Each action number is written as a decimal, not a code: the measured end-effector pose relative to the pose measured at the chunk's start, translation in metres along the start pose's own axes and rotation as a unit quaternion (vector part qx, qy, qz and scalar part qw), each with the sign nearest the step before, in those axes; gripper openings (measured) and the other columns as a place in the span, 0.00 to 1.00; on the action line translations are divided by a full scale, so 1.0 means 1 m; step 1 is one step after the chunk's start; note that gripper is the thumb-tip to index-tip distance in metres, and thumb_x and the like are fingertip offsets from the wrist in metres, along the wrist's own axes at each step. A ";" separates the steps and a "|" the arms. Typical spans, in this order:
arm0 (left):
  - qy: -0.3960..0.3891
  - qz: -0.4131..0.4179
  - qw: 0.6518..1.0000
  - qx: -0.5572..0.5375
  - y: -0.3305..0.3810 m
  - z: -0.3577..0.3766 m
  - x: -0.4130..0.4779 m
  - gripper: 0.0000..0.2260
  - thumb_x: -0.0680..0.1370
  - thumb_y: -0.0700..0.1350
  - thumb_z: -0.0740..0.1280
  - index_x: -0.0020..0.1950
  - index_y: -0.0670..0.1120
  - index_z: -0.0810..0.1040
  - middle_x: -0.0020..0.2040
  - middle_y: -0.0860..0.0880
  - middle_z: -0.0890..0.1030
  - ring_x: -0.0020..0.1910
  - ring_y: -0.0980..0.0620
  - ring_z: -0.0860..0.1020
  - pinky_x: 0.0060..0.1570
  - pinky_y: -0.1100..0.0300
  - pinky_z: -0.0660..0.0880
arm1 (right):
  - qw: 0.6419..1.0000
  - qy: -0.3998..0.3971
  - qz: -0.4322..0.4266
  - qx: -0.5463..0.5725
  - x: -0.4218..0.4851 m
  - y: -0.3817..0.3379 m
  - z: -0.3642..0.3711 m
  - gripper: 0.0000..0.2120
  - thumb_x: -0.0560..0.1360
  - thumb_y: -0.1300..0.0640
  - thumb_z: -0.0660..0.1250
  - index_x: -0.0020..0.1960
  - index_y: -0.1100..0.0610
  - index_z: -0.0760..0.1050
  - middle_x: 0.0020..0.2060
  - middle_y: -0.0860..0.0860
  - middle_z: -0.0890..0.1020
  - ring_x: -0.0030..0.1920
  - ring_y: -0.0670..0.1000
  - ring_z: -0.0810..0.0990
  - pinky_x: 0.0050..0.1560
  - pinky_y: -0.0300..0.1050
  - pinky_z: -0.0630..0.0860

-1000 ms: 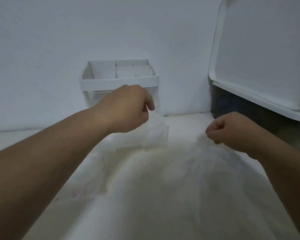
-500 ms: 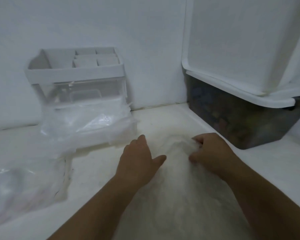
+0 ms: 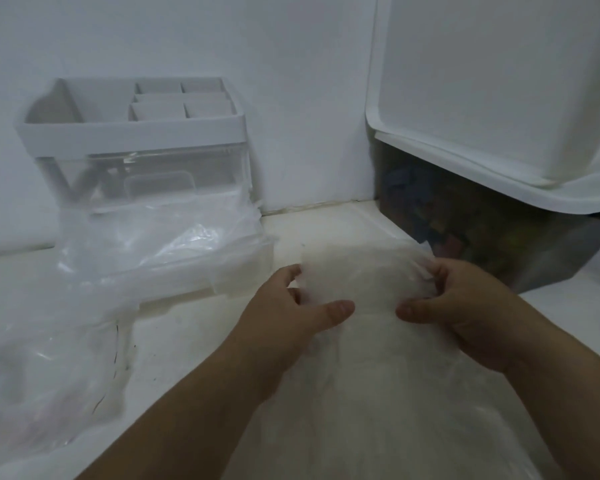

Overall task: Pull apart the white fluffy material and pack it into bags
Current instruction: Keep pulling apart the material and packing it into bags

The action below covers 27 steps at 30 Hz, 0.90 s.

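Note:
A thin sheet of white fluffy material (image 3: 361, 282) stretches between my two hands over the pale table, and its wider mass runs down toward me at the bottom centre. My left hand (image 3: 291, 317) pinches the sheet's left edge between thumb and fingers. My right hand (image 3: 458, 306) grips the right edge, thumb on top and fingers curled behind. Clear plastic bags (image 3: 160, 251) lie in a heap to the left, in front of the organiser. More crumpled clear plastic (image 3: 42, 375) covers the near left of the table.
A white and clear desk organiser (image 3: 132, 133) with several compartments stands against the wall at the left. A dark translucent storage bin (image 3: 482, 237) with a raised white lid (image 3: 499, 98) fills the right side. The white wall closes off the back.
My hands came down from raised fists onto the fluffy mass, took hold of its far end and spread it into a thin sheet. The view shifted right and lower.

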<state>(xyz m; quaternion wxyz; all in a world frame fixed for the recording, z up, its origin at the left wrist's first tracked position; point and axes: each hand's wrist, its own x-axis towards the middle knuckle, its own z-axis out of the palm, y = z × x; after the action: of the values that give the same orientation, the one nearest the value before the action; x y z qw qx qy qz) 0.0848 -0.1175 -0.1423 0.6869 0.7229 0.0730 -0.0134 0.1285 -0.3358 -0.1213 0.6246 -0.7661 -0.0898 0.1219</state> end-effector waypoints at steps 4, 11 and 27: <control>0.062 0.066 0.991 0.096 -0.001 0.000 -0.003 0.23 0.69 0.41 0.78 0.62 0.53 0.78 0.50 0.53 0.84 0.43 0.57 0.84 0.39 0.67 0.79 | 1.000 -0.015 0.019 -0.009 0.000 0.002 0.001 0.26 0.58 0.62 0.83 0.55 0.58 0.83 0.49 0.56 0.87 0.50 0.59 0.86 0.57 0.61 0.80; 0.091 0.111 0.974 0.174 -0.003 0.000 -0.005 0.24 0.70 0.45 0.78 0.63 0.58 0.77 0.56 0.55 0.81 0.43 0.56 0.84 0.50 0.57 0.81 | 0.984 0.098 -0.074 -0.132 0.000 -0.001 0.009 0.05 0.70 0.56 0.77 0.46 0.50 0.85 0.40 0.46 0.86 0.41 0.46 0.85 0.41 0.36 0.81; 0.239 0.277 0.877 0.310 0.002 0.009 -0.014 0.06 0.73 0.44 0.75 0.40 0.52 0.80 0.43 0.58 0.81 0.44 0.58 0.78 0.46 0.68 0.72 | 0.981 0.166 -0.042 -0.095 0.002 0.001 0.008 0.03 0.72 0.57 0.76 0.39 0.54 0.85 0.35 0.51 0.86 0.36 0.48 0.81 0.39 0.42 0.77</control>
<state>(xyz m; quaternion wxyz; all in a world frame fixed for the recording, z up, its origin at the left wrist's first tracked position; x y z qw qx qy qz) 0.0716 -0.1274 -0.1389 0.3645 0.8710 0.0242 0.3285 0.1281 -0.3283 -0.1242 0.5597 -0.8271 -0.0282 -0.0430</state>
